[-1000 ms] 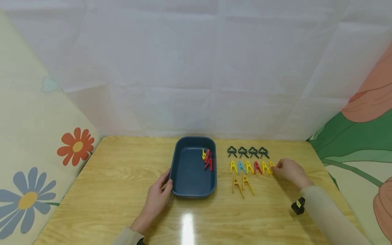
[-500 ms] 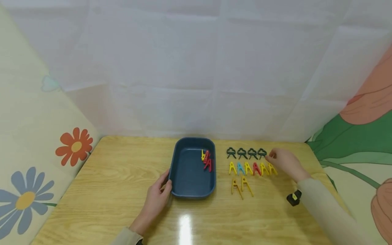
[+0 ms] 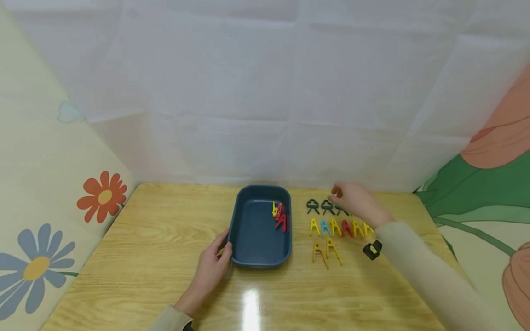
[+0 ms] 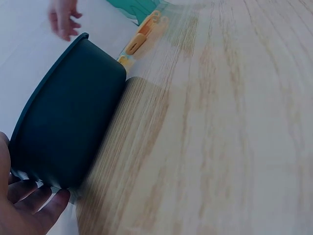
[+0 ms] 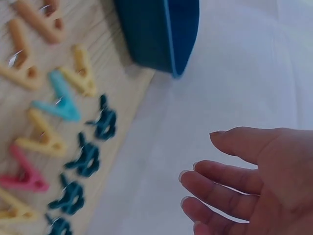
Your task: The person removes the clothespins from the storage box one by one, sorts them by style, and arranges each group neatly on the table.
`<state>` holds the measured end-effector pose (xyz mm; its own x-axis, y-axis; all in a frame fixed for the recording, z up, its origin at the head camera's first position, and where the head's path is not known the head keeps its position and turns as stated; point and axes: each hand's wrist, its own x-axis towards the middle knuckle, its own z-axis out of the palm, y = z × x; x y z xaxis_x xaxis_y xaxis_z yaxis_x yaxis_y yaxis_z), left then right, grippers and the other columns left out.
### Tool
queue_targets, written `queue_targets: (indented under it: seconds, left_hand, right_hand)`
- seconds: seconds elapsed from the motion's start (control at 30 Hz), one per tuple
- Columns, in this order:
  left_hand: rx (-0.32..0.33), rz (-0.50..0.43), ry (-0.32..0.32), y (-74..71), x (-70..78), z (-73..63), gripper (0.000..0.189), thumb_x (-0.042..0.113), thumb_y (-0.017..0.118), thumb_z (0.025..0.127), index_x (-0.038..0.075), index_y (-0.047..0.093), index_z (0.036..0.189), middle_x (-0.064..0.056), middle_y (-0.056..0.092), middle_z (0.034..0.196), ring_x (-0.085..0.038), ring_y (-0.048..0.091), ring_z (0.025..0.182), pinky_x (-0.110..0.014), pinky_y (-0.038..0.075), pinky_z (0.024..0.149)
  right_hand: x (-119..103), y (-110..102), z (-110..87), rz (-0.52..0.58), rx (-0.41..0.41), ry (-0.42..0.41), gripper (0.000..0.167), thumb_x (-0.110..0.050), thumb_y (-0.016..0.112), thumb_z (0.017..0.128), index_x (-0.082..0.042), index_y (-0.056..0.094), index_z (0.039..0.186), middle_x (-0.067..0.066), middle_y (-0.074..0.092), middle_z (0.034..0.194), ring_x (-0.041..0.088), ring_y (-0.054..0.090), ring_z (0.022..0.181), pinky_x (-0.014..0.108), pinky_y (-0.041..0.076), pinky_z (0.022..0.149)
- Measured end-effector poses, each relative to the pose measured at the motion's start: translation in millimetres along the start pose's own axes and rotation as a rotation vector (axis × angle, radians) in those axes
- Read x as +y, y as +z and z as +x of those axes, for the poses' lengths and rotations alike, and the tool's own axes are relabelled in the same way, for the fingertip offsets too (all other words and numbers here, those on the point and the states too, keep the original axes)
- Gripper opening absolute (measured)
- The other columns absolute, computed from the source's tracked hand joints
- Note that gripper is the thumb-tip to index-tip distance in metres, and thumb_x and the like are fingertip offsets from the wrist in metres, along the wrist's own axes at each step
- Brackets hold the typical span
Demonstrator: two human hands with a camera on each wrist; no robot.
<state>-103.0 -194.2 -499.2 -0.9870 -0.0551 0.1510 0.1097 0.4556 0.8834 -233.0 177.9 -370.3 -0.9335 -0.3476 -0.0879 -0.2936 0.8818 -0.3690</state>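
My left hand [image 3: 213, 264] holds the left side of a dark blue rectangular bin [image 3: 260, 265]; in the left wrist view its fingertips [image 4: 58, 198] press against the bin's outside. Inside the bin lie red clothespins [image 3: 281, 220] and a yellow clothespin [image 3: 274, 210]. My right hand [image 3: 357, 202] hovers above the row of dark green flower-shaped clips [image 3: 312, 207], hiding part of that row. In the right wrist view its fingers [image 5: 222, 198] are loosely bent, apart from the thumb, with nothing between them.
Below the green clips runs a row of yellow, red and blue clothespins [image 3: 325, 227]. Two orange-yellow clothespins [image 3: 333, 251] lie nearer the front. A white sheet [image 3: 215, 101] hangs behind the wooden table [image 3: 174, 216], with flower-patterned panels at both sides.
My right hand has left the yellow clothespin at the right end of its row, moving up and left over the green clips. The left hand and bin stay in place.
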Motion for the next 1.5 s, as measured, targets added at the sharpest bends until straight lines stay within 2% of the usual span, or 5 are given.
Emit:
queue_targets:
  seconds: [0.4,0.77,1.0,1.23,1.5]
  left_hand:
    - [0.025,0.027,0.011,-0.5,-0.8,1.3,0.046,0.008,0.053,0.107,-0.004,0.049,0.152,-0.024,0.056,0.148,-0.04,0.057,0.133,-0.055,0.056,0.098]
    - [0.032,0.023,0.024,-0.2,-1.2,0.1,0.046,0.006,0.054,0.106,-0.004,0.05,0.151,-0.025,0.058,0.146,-0.041,0.059,0.13,-0.056,0.056,0.096]
    - [0.033,0.024,0.03,0.3,-1.4,0.2,0.046,0.005,0.054,0.106,-0.002,0.051,0.151,-0.024,0.058,0.146,-0.041,0.06,0.13,-0.053,0.058,0.095]
    - [0.035,0.028,0.031,0.8,-2.8,-0.8,0.045,0.005,0.054,0.106,-0.003,0.051,0.151,-0.024,0.057,0.148,-0.038,0.057,0.132,-0.051,0.058,0.094]
    - [0.025,0.013,0.033,-1.3,-3.1,-0.3,0.045,0.007,0.054,0.107,-0.002,0.051,0.151,-0.023,0.056,0.148,-0.038,0.056,0.133,-0.052,0.057,0.096]
  right_hand:
    - [-56,1,41.1,-0.045,-0.046,-0.098,0.029,-0.026,0.063,0.105,-0.002,0.07,0.12,0.013,0.073,0.109,0.026,0.068,0.094,0.046,0.057,0.086]
    - [-94,25,69.0,-0.033,-0.093,-0.133,0.021,-0.021,0.066,0.103,-0.005,0.072,0.114,0.01,0.074,0.109,0.021,0.068,0.089,0.038,0.058,0.079]
    - [-116,44,85.3,-0.077,-0.111,-0.148,0.016,-0.021,0.067,0.102,-0.007,0.076,0.101,0.004,0.073,0.091,0.018,0.065,0.078,0.036,0.057,0.077]
    - [-130,71,99.2,-0.14,-0.113,-0.134,0.019,-0.026,0.069,0.101,-0.009,0.077,0.097,0.003,0.074,0.091,0.017,0.065,0.078,0.034,0.056,0.075]
    - [-135,91,108.3,-0.141,-0.14,-0.106,0.036,-0.024,0.067,0.102,-0.012,0.061,0.069,-0.001,0.056,0.065,0.014,0.051,0.061,0.029,0.047,0.064]
